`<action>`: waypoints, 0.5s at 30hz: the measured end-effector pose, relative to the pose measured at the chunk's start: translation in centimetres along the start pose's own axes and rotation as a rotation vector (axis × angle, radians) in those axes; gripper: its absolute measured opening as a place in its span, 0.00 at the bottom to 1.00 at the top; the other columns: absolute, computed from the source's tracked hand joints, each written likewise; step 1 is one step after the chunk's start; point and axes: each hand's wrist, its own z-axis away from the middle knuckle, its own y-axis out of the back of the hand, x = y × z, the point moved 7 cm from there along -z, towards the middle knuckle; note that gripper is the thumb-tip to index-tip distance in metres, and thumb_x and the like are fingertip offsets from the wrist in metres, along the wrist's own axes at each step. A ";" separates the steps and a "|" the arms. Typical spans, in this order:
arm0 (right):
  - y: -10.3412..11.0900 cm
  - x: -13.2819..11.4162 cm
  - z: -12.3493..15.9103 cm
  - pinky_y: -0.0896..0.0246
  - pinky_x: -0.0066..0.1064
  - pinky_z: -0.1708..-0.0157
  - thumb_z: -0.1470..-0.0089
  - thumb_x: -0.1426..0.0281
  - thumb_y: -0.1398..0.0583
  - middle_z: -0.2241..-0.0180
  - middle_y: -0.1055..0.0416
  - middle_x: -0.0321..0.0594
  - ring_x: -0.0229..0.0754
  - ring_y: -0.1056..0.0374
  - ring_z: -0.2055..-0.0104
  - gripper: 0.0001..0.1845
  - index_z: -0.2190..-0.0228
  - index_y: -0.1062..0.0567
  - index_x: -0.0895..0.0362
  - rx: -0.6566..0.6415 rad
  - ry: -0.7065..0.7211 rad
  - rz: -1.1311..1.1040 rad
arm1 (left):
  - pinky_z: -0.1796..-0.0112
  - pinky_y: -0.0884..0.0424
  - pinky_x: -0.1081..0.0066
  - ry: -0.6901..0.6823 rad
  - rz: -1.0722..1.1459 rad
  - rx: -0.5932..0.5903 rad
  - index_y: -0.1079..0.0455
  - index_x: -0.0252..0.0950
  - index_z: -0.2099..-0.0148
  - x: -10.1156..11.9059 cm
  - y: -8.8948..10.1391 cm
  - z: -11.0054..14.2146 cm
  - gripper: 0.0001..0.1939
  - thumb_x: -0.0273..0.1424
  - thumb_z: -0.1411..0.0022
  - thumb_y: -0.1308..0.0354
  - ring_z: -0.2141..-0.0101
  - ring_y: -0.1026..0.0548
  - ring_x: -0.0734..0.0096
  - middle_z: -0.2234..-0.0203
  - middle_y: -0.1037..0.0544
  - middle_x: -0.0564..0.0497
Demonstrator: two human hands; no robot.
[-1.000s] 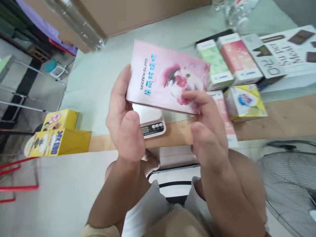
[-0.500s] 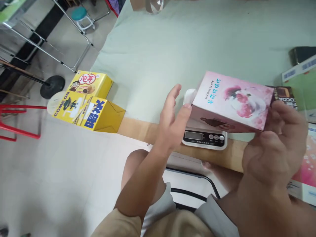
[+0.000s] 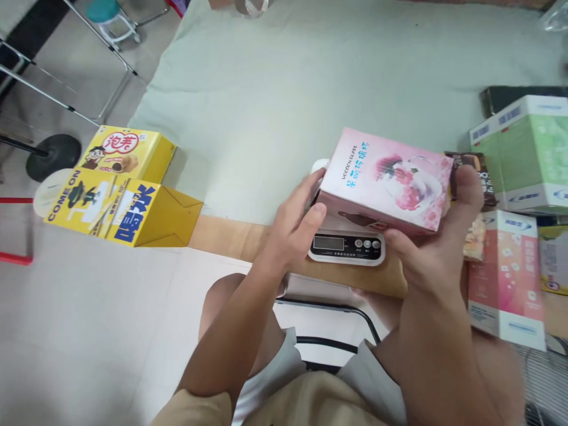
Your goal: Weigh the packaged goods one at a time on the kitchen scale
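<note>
A pink box [image 3: 386,177] printed with flowers and a glass cup is between my two hands, tilted over a white kitchen scale [image 3: 346,247]. My left hand [image 3: 295,228] is at its left end, fingers along the far side and thumb at the near corner. At the right end, my right hand [image 3: 437,242] grips the box with the thumb low and fingers raised behind it. The box hides most of the scale's platform; the display and buttons show below it. Whether the box rests on the scale I cannot tell.
Yellow boxes [image 3: 119,195] stand at the table's left corner. On the right are a green and white box [image 3: 523,157], a pink and white carton [image 3: 506,275], a dark snack pack [image 3: 477,171] and a black object [image 3: 510,97]. A teal stool [image 3: 104,12] stands on the floor.
My left hand has closed in on the box's left end. My right hand's grip has shifted round the right end. The view has swung right, showing more boxes there.
</note>
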 end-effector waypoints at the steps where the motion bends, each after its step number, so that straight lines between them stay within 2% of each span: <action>1: 0.0 0.0 -0.1 0.32 0.51 0.35 0.71 0.64 0.18 0.29 0.41 0.38 0.55 0.38 0.30 0.62 0.35 0.34 0.31 0.001 0.008 0.021 | 0.32 0.32 0.50 -0.012 0.016 0.001 0.34 0.40 0.31 0.2 -0.1 -0.2 0.33 0.53 0.26 0.52 0.31 0.31 0.49 0.31 0.29 0.42; 5: 0.2 -0.4 -0.5 0.36 0.57 0.33 0.70 0.66 0.20 0.35 0.34 0.41 0.58 0.36 0.32 0.57 0.37 0.30 0.33 0.012 -0.041 0.108 | 0.33 0.30 0.53 0.018 0.046 -0.018 0.33 0.40 0.32 0.0 -0.1 -0.4 0.34 0.55 0.27 0.53 0.32 0.29 0.51 0.33 0.27 0.42; 8: 0.9 -1.0 -0.5 0.38 0.58 0.32 0.74 0.64 0.19 0.37 0.32 0.40 0.60 0.34 0.34 0.58 0.39 0.27 0.33 0.008 -0.090 0.226 | 0.30 0.35 0.51 0.063 -0.008 0.028 0.36 0.41 0.30 0.2 1.0 0.3 0.34 0.56 0.26 0.57 0.29 0.35 0.52 0.29 0.32 0.42; 10: 1.7 -1.2 -0.2 0.33 0.56 0.36 0.76 0.61 0.18 0.42 0.27 0.41 0.60 0.30 0.39 0.54 0.43 0.22 0.35 0.029 -0.129 0.342 | 0.27 0.41 0.48 0.051 -0.071 0.160 0.40 0.44 0.27 1.6 3.0 1.1 0.33 0.55 0.24 0.60 0.26 0.41 0.53 0.26 0.37 0.44; 12: 2.4 -1.7 -0.2 0.25 0.53 0.48 0.79 0.57 0.18 0.49 0.22 0.42 0.58 0.25 0.48 0.48 0.49 0.18 0.37 0.105 -0.122 0.433 | 0.26 0.44 0.48 -0.014 -0.126 0.339 0.41 0.48 0.27 3.8 5.9 2.3 0.30 0.53 0.23 0.61 0.25 0.43 0.55 0.26 0.38 0.49; 15: 1.4 -3.3 -0.6 0.23 0.47 0.64 0.83 0.54 0.18 0.56 0.20 0.42 0.54 0.24 0.57 0.46 0.53 0.15 0.37 0.220 -0.020 0.434 | 0.26 0.44 0.47 -0.125 -0.216 0.624 0.32 0.52 0.34 7.2 11.3 5.0 0.23 0.50 0.24 0.52 0.27 0.39 0.55 0.32 0.29 0.54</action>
